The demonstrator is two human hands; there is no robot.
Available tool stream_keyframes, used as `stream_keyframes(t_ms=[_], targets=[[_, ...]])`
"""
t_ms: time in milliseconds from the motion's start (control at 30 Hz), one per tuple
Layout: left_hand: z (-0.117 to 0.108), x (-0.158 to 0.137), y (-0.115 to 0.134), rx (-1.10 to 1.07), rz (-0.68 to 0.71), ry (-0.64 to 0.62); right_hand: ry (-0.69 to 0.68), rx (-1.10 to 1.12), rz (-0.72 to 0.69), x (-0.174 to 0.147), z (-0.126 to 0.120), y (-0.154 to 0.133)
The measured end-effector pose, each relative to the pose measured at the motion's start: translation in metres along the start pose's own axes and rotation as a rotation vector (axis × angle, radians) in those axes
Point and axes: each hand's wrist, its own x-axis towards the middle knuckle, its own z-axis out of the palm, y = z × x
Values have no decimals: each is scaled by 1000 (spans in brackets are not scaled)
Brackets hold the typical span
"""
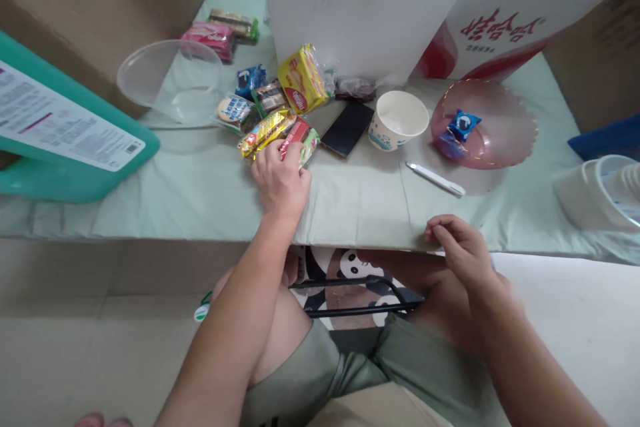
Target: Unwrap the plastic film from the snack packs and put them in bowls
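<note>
My left hand (283, 180) reaches over the near side of a snack pile, its fingers curled onto a red snack packet (296, 133). Against that packet lies a shiny gold-yellow packet (267, 132); its neighbours are a white-and-blue packet (236, 112), a small blue packet (250, 81) and a larger yellow packet (303, 80). My right hand (463, 247) hovers or rests at the table's front edge, fingers bent together and nothing visible in them. Inside a pink translucent bowl (515, 127) sits a small blue wrapped snack (464, 125).
Around the pile are a dark phone (349, 128), a paper cup (393, 137), a white cutter-like tool (435, 179) and a clear plastic bowl (145, 80). A green jug (75, 173) stands left, white tubs (580, 193) right. Boxes (350, 7) line the back.
</note>
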Motion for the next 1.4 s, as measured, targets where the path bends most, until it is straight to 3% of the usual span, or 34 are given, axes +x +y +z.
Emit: stream_keyframes(t_ms=[100,200,333,433,567,733,867,1033,1100,1233,1400], targets=[[-7,-7,2,-117,-1,45,-16,-19,-9,-4,-7,2],[-14,-14,6,-585,-104,-3,66,-142,-83,1,-12,6],[-18,-19,19,-1338,-410,-422,315,-484,-260,28,-14,11],[-10,-22,33,-1569,-568,-682,253,-655,-250,56,-15,20],[7,-25,48,-1658,-639,-805,130,-755,-123,76,-14,33],[20,-26,57,-1649,-670,-747,172,-708,-88,49,-8,24],[23,-30,63,-1562,-633,-689,90,-393,60,5,2,-3],[31,-35,71,-1538,-653,-646,42,241,145,-29,32,-30],[34,-37,74,-1562,-704,-665,-49,445,156,-29,48,-34],[36,-40,78,-1564,-758,-734,-174,550,61,-13,68,-35],[40,-44,72,-1573,-624,-884,-185,653,-25,16,72,-33]])
